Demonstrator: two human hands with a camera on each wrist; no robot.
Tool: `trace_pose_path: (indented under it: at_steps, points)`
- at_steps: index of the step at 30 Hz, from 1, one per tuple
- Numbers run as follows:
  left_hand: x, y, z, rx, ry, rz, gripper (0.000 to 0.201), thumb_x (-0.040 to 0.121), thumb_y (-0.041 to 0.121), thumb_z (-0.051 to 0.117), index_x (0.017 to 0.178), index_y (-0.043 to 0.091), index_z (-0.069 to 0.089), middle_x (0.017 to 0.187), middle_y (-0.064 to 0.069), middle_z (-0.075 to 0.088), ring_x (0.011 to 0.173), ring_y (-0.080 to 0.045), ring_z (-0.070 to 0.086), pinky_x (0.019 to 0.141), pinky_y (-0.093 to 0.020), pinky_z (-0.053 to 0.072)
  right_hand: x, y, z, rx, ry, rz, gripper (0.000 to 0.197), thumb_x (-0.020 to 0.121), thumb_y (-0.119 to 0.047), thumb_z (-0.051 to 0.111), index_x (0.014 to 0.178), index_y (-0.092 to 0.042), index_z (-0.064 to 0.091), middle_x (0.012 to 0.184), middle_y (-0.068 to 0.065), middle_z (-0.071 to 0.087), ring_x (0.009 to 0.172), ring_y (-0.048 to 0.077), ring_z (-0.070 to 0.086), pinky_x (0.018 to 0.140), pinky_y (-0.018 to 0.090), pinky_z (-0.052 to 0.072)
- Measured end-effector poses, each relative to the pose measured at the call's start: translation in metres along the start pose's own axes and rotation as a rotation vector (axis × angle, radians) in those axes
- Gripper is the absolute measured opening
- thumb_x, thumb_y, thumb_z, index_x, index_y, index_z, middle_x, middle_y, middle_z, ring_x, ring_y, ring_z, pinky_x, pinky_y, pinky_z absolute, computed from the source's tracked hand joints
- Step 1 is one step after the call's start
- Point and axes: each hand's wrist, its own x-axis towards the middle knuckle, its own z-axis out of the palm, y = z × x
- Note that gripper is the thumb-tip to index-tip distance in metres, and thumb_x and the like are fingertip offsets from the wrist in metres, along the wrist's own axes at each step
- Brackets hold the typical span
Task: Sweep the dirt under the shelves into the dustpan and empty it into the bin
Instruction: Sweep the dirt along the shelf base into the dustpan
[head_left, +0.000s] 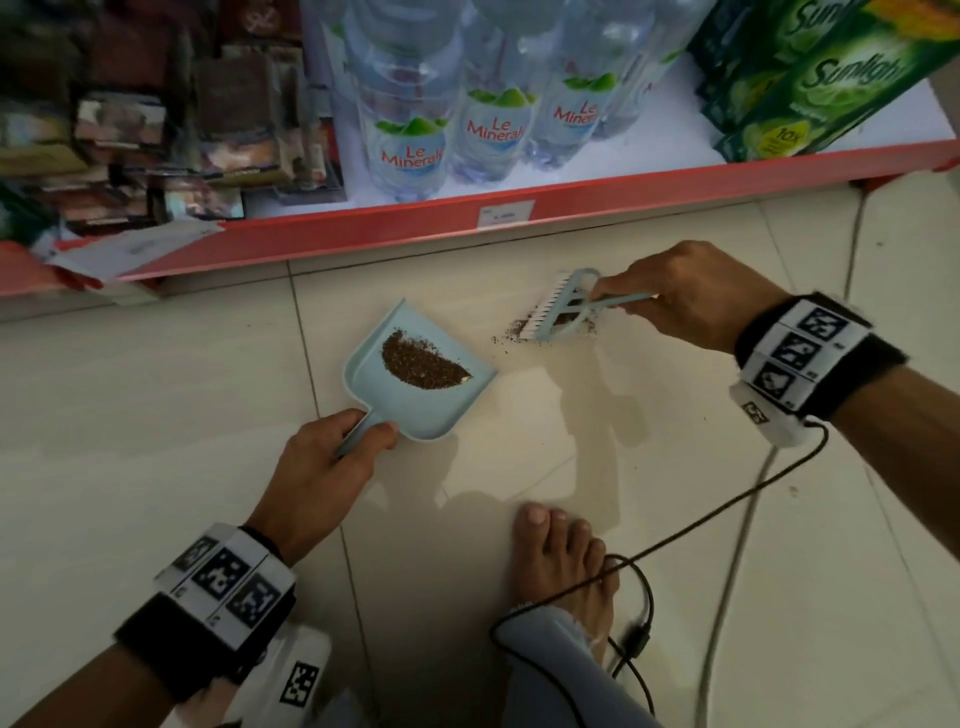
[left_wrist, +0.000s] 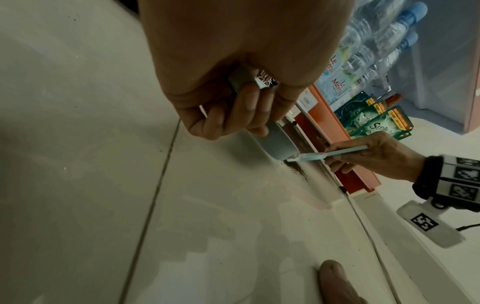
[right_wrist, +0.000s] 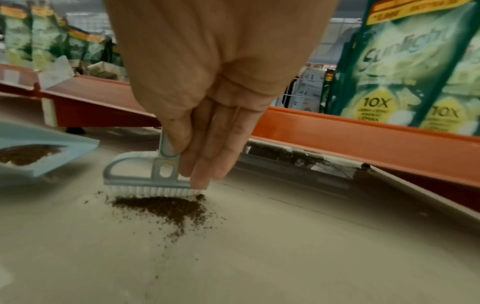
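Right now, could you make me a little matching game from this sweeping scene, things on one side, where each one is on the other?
Things:
1. dustpan
2. brush
3. water bottles
4. loose dirt

Places:
A. standing on the shelf
B. on the floor tiles, at the bristles
C. held by its handle in the left hand
D. held in the right hand

Pairs: 1-C, 2-D, 3-A, 4-B

The left hand (head_left: 322, 467) is curled round a handle, thumb laid on top, forearm angled in from lower left. The right hand (head_left: 691, 296) is stretched forward, fingers pinched on a thin handle, wrist banded
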Motion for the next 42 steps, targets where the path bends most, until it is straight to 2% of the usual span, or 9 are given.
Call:
trace_pose_path:
  at_steps: [6,9,12,18,24,28,33,37,42]
  points:
    - [-0.005,0.004,0.003,0.007,-0.049,0.047,0.030,0.095,0.030,0.061,0.072,0.012,0.067,0.045,0.009,0.042,0.045,-0.005,0.038,0.053,-0.025,0.032,0.021,-0.025,0.011,0.135,0.144,-0.121,0.032,0.094,-0.007,0.059,0.123,-0.014,0.069,0.102,0.014,0.074,0.085,0.036,0.070,0.076,0.047,0.055]
    - [-0.008,0.004,-0.001,-0.006,-0.061,0.035,0.041,0.075,0.054,0.058,0.067,0.014,0.066,0.046,0.008,0.040,0.046,-0.009,0.037,0.054,-0.027,0.031,0.033,-0.039,0.017,0.127,0.050,-0.173,0.033,0.096,-0.011,0.056,0.126,-0.018,0.068,0.109,0.010,0.074,0.089,0.033,0.071,0.077,0.045,0.055]
    - [-0.011,0.001,-0.006,-0.004,-0.050,0.018,0.046,0.067,0.061,0.051,0.068,0.017,0.065,0.045,0.008,0.041,0.046,-0.009,0.038,0.054,-0.027,0.032,0.025,-0.033,0.017,-0.004,-0.058,-0.202,0.033,0.096,-0.012,0.057,0.126,-0.021,0.067,0.114,0.012,0.072,0.091,0.036,0.070,0.076,0.049,0.056]
    - [-0.004,-0.006,-0.001,0.024,-0.038,0.000,0.027,0.090,0.029,0.064,0.068,0.014,0.062,0.047,0.009,0.042,0.047,-0.006,0.039,0.057,-0.028,0.033,-0.011,0.004,0.006,0.025,0.068,-0.100,0.029,0.089,-0.004,0.069,0.116,-0.012,0.073,0.104,0.013,0.075,0.081,0.035,0.072,0.072,0.045,0.058]
    - [-0.001,-0.004,0.004,0.046,-0.102,0.046,0.028,0.089,0.031,0.064,0.063,0.019,0.065,0.044,0.010,0.047,0.044,-0.003,0.042,0.054,-0.025,0.035,-0.012,-0.019,0.010,0.340,0.382,0.046,0.019,0.094,-0.021,0.067,0.112,-0.018,0.075,0.089,-0.002,0.075,0.068,0.011,0.067,0.066,0.024,0.054]
    - [-0.003,-0.010,0.002,0.095,-0.097,0.045,0.031,0.093,0.018,0.064,0.063,0.016,0.064,0.044,0.007,0.046,0.044,-0.003,0.041,0.053,-0.025,0.034,0.007,-0.035,0.017,0.488,0.380,0.129,0.019,0.093,-0.016,0.067,0.110,-0.016,0.076,0.089,-0.005,0.075,0.072,0.010,0.069,0.071,0.019,0.053]
    - [-0.003,-0.006,0.005,0.083,-0.087,0.041,0.030,0.092,0.021,0.063,0.063,0.015,0.064,0.045,0.010,0.047,0.045,-0.002,0.042,0.054,-0.025,0.034,0.024,-0.012,0.012,0.029,0.288,0.163,0.029,0.097,-0.014,0.055,0.123,-0.017,0.069,0.115,0.011,0.071,0.099,0.033,0.067,0.088,0.041,0.053]
    - [0.000,-0.001,0.007,0.086,-0.081,0.063,0.029,0.092,0.021,0.063,0.064,0.014,0.064,0.044,0.011,0.048,0.044,-0.002,0.043,0.049,-0.018,0.035,0.004,0.002,0.011,0.009,0.074,0.135,0.023,0.096,-0.015,0.058,0.112,-0.011,0.073,0.091,0.014,0.066,0.078,0.035,0.063,0.070,0.039,0.051]
    - [0.002,0.001,0.009,0.083,-0.099,0.065,0.028,0.092,0.020,0.063,0.066,0.011,0.065,0.044,0.012,0.048,0.044,-0.001,0.044,0.046,-0.012,0.035,-0.029,-0.004,0.011,0.094,0.189,0.083,0.020,0.093,-0.012,0.063,0.109,-0.013,0.074,0.098,0.007,0.065,0.077,0.025,0.062,0.070,0.036,0.053]
